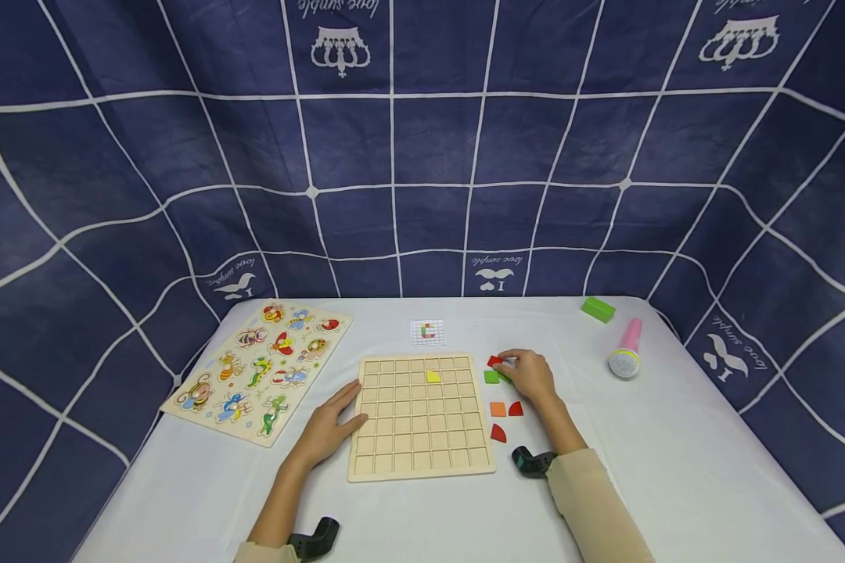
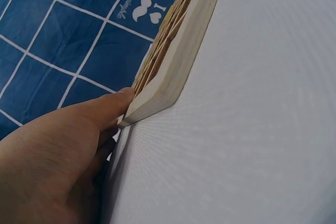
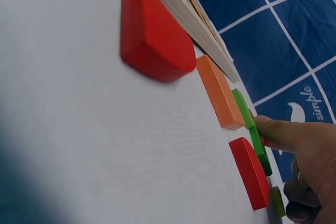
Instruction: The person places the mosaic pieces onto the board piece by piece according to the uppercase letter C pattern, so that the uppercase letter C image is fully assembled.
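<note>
Left hand (image 1: 331, 428) flat, fingers straight, touching left edge of grid board (image 1: 422, 414). Right hand (image 1: 530, 374) just right of board, fingers pinching red piece (image 1: 494, 361). One yellow tile (image 1: 433, 377) in board. Beside board: two green, one orange, three red pieces. Cloth (image 1: 500, 270) reads "love simple". White table (image 1: 676, 453).

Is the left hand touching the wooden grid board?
Touching. In the left wrist view the left hand has a fingertip against the edge of the wooden grid board, with no gap; the head view agrees.
</note>
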{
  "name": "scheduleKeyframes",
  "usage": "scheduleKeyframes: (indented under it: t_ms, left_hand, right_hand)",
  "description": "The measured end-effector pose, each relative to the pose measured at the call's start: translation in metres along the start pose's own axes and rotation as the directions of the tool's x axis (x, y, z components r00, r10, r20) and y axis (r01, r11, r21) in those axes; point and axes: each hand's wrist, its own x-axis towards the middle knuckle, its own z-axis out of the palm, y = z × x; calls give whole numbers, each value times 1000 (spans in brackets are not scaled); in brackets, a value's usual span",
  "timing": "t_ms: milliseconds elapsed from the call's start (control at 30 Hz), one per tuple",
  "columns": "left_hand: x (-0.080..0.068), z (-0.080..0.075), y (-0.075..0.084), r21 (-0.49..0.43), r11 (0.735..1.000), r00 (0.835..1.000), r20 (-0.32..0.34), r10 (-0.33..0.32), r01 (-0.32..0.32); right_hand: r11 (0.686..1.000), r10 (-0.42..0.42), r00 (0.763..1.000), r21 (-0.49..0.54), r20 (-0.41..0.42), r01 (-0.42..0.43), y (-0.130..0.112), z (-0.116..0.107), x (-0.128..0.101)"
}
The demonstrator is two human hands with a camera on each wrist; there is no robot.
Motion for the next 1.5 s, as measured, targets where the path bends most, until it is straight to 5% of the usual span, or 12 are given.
scheduleKeyframes:
  t_ms: [600, 933, 1300, 1500]
  left_hand:
    - [0, 0, 1, 17, 1000, 1000, -5, 6, -6]
    - [0, -1, 2, 10, 1000, 1000, -1, -3, 3]
    - [0, 0, 2, 12, 1000, 1000, 0, -15, 15]
    - [-1, 0, 2, 12, 1000, 1000, -1, -13, 13]
  right_hand:
    - [997, -45, 998, -70, -38, 42, -3, -8, 2]
    - [981, -196, 978, -16, -68, 195, -46, -5, 1]
    - [927, -372, 928, 63, 23, 370, -96, 26, -3]
    - [931, -366, 925, 63, 103, 361, -104, 45, -5]
